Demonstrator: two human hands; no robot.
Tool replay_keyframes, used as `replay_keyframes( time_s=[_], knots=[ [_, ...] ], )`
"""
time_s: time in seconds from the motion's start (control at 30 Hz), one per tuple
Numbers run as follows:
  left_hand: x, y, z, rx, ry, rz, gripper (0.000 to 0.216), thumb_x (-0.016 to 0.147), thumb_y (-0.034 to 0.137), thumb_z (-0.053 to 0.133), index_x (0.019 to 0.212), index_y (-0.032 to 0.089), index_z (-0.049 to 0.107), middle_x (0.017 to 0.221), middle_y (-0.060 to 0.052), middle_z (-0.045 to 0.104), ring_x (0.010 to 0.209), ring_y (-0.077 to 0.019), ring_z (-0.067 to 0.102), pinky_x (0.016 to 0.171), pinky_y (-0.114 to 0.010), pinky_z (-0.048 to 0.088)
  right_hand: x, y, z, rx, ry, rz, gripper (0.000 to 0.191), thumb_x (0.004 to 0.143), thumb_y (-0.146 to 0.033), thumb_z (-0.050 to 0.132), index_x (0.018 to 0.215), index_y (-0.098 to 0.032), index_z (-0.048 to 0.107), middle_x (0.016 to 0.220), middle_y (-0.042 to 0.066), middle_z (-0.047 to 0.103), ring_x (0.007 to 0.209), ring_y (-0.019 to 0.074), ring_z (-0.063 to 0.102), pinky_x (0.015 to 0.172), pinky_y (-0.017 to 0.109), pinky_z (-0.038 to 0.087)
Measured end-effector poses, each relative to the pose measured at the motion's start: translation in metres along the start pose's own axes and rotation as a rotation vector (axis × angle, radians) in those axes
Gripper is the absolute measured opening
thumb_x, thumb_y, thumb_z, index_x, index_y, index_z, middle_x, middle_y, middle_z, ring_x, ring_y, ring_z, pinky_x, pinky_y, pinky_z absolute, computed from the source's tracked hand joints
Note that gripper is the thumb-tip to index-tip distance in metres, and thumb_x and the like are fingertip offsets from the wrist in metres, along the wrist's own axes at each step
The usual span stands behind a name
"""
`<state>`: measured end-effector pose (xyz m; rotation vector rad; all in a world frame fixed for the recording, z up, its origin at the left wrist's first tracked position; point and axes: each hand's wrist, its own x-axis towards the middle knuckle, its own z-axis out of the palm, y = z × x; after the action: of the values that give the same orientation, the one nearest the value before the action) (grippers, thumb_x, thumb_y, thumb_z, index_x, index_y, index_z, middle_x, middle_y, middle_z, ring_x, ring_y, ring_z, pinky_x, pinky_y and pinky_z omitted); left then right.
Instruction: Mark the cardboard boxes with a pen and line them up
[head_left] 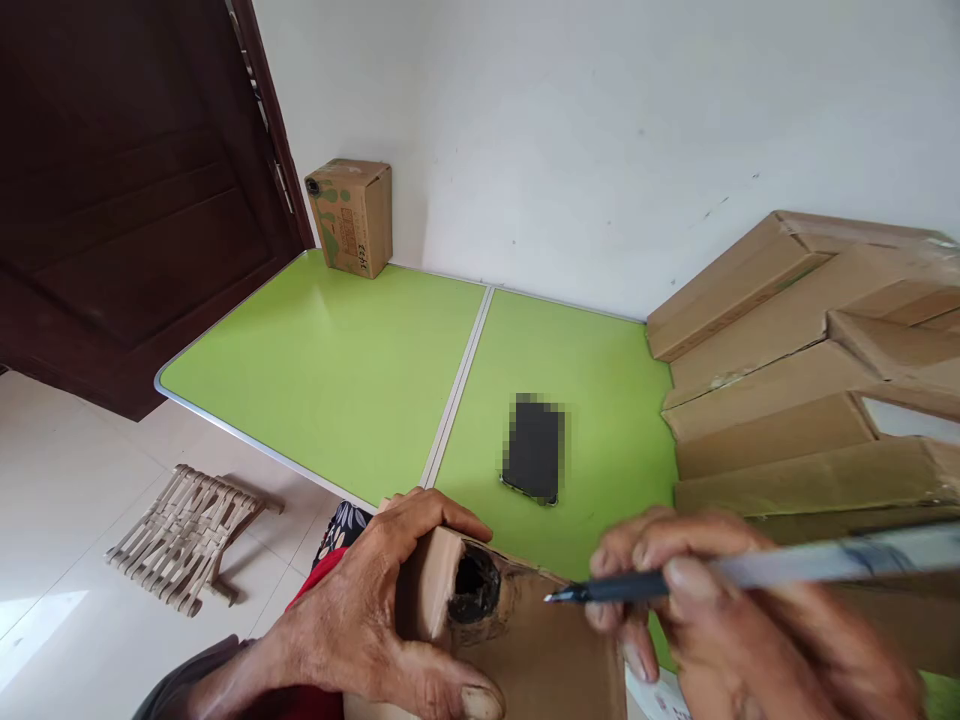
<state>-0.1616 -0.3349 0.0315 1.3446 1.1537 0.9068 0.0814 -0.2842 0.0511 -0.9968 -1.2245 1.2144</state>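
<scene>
My left hand (pixel 367 620) grips the near left corner of a small cardboard box (pixel 525 640) that has a round black hole in its side. My right hand (pixel 720 630) is closed in a pinch around a pen (pixel 750 572), whose dark tip points left at the box's top edge, close to the hole. Both hands are at the near edge of a green folding table (pixel 337 370). A dark phone (pixel 534 450) lies flat on the table just beyond the hands.
A stack of flat cardboard boxes (pixel 810 380) fills the table's right side. Another small cardboard box (pixel 351 215) stands at the far left corner against the white wall. A dark wooden door (pixel 127 190) is at left. A folding stool (pixel 184 535) lies on the tiled floor.
</scene>
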Motion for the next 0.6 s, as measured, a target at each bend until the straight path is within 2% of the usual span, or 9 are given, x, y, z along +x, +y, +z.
replay_keyframes(
  time_s=[0.1, 0.13, 0.2, 0.27, 0.33, 0.4, 0.5, 0.6],
  knots=[
    [-0.007, -0.006, -0.003, -0.042, 0.0, -0.024, 0.091, 0.065, 0.076, 0.091, 0.139, 0.03, 0.065, 0.125, -0.008, 0.066, 0.103, -0.0281, 0.061, 0.083, -0.035, 0.049, 0.057, 0.03, -0.004, 0.016, -0.023, 0.08, 0.02, 0.1, -0.045, 0.071, 0.097, -0.026, 0.068, 0.098, 0.004, 0.074, 0.061, 0.0141, 0.068, 0.039, 0.02, 0.045],
    [-0.008, -0.006, -0.004, -0.052, 0.007, -0.039, 0.092, 0.066, 0.077, 0.089, 0.141, 0.031, 0.063, 0.128, -0.008, 0.066, 0.104, -0.0288, 0.062, 0.083, -0.035, 0.049, 0.077, 0.044, 0.0, -0.068, -0.058, 0.12, 0.023, 0.1, -0.047, 0.07, 0.099, -0.025, 0.064, 0.101, 0.005, 0.074, 0.063, 0.0147, 0.069, 0.043, 0.022, 0.05],
    [-0.009, -0.005, -0.005, -0.054, 0.024, -0.053, 0.089, 0.069, 0.079, 0.086, 0.141, 0.032, 0.063, 0.13, -0.008, 0.066, 0.108, -0.0307, 0.062, 0.087, -0.036, 0.05, 0.114, 0.075, 0.015, -0.406, -0.142, 0.257, 0.021, 0.104, -0.044, 0.058, 0.1, -0.024, 0.057, 0.097, 0.005, 0.074, 0.066, 0.0163, 0.072, 0.051, 0.025, 0.056],
    [-0.007, -0.003, -0.007, -0.067, 0.031, -0.033, 0.085, 0.071, 0.08, 0.084, 0.139, 0.031, 0.065, 0.129, -0.008, 0.067, 0.112, -0.0322, 0.062, 0.094, -0.038, 0.049, 0.14, 0.104, 0.035, -0.571, -0.153, 0.337, 0.015, 0.103, -0.036, 0.059, 0.105, -0.021, 0.057, 0.092, 0.008, 0.075, 0.06, 0.0178, 0.07, 0.051, 0.029, 0.057],
    [-0.005, -0.003, -0.009, -0.099, 0.012, 0.015, 0.085, 0.072, 0.08, 0.083, 0.138, 0.029, 0.066, 0.128, -0.009, 0.067, 0.114, -0.0327, 0.062, 0.098, -0.039, 0.048, 0.153, 0.126, 0.054, -0.713, -0.136, 0.382, 0.016, 0.105, -0.028, 0.06, 0.113, -0.015, 0.06, 0.092, 0.012, 0.077, 0.061, 0.0192, 0.071, 0.057, 0.031, 0.059],
    [-0.003, -0.004, -0.01, -0.123, -0.013, 0.036, 0.087, 0.074, 0.081, 0.082, 0.141, 0.028, 0.064, 0.129, -0.01, 0.066, 0.114, -0.0327, 0.062, 0.099, -0.04, 0.047, 0.158, 0.139, 0.066, -0.854, -0.115, 0.412, 0.021, 0.106, -0.026, 0.063, 0.12, -0.012, 0.064, 0.101, 0.013, 0.077, 0.074, 0.02, 0.074, 0.07, 0.034, 0.063],
    [-0.002, -0.007, -0.011, -0.146, -0.038, 0.021, 0.087, 0.076, 0.081, 0.08, 0.142, 0.029, 0.062, 0.13, -0.01, 0.065, 0.113, -0.032, 0.061, 0.097, -0.039, 0.047, 0.159, 0.146, 0.073, -1.021, -0.108, 0.453, 0.028, 0.105, -0.031, 0.07, 0.126, -0.014, 0.068, 0.114, 0.009, 0.075, 0.095, 0.0212, 0.075, 0.087, 0.041, 0.064],
    [-0.002, -0.011, -0.011, -0.153, -0.026, 0.043, 0.086, 0.075, 0.081, 0.08, 0.141, 0.029, 0.062, 0.129, -0.009, 0.063, 0.112, -0.0317, 0.06, 0.095, -0.039, 0.046, 0.159, 0.142, 0.073, -1.113, -0.128, 0.466, 0.028, 0.106, -0.033, 0.07, 0.128, -0.016, 0.068, 0.118, 0.007, 0.074, 0.099, 0.0218, 0.075, 0.089, 0.042, 0.064]
  ],
)
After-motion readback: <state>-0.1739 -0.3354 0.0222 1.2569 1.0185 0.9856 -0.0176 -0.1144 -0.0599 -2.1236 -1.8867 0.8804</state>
